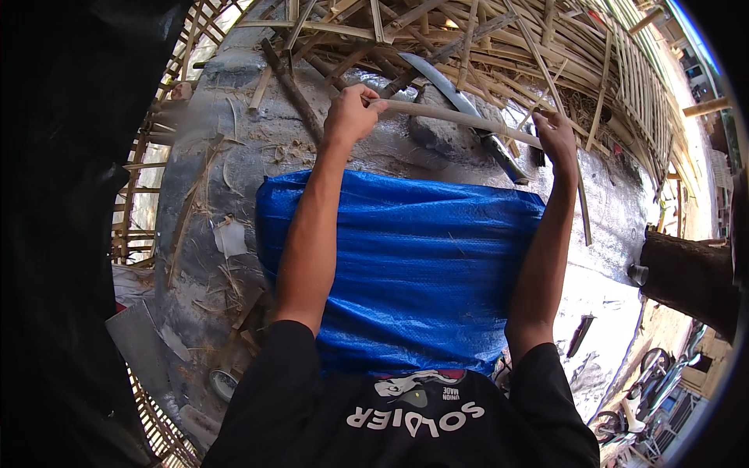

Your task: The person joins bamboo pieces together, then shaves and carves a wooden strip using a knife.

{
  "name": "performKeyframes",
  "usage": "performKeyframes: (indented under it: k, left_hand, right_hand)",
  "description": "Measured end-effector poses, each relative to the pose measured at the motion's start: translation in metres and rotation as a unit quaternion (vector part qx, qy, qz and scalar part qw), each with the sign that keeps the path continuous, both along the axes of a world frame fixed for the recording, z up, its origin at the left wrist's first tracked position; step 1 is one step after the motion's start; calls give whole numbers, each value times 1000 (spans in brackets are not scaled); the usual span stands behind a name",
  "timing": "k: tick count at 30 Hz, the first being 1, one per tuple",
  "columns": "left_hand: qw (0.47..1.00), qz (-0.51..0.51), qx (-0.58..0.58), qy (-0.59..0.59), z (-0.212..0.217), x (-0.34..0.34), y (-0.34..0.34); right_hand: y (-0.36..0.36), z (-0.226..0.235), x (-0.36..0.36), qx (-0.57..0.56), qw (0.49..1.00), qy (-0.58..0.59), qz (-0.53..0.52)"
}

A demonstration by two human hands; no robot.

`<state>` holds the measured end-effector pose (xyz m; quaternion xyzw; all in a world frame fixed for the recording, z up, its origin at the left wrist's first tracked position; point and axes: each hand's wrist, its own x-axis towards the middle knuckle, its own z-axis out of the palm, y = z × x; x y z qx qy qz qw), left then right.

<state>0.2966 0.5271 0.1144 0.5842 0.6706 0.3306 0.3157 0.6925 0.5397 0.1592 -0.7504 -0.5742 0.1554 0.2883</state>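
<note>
A pale bamboo strip (460, 118) stretches across in front of me, raised over the ground. Its left end is pinched between thumb and fingers of my left hand (355, 115). My right hand (555, 136) closes round the other end, and a small dark thing shows just below those fingers, too unclear to name. Behind and under the strip lies a machete (441, 80), its blade pointing away to the far left and its handle toward me. Beside it sits a grey stone (438, 134). A blue tarp (413, 265) covers my lap.
Split bamboo strips (507, 35) are heaped at the far side. A dark stick (292, 93) lies left of my left hand. Scraps litter the grey ground sheet (199, 257). A thick post (690, 273) stands at right, with a motorbike (651, 382) beyond. Black material (70, 234) fills the left edge.
</note>
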Motion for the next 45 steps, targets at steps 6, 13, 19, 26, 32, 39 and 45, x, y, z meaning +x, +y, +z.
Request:
performKeyframes:
  k: [6,13,19,26,32,39,45]
  left_hand:
    - [995,-17,-79,65,-3,3,0]
    - [994,-54,-73,-54,3,6,-11]
    - [994,-47,-53,86,-7,10,-32]
    - [996,-52,29,73,21,34,-59]
    - [992,-78,102,-4,27,28,-52]
    - [979,-102,171,34,35,30,-51]
    - [965,-112,235,-2,46,27,-48]
  right_hand:
    - [-38,-53,98,-244,923,-59,-292]
    - [-45,-76,102,-204,954,-74,-208]
    - [-42,-65,77,11,995,28,-98]
    - [-78,-15,4,-280,947,-55,150]
    - [-64,-29,33,-251,958,10,139]
    - [-53,-59,56,-242,970,14,-9]
    - [-25,-70,36,-219,975,-32,7]
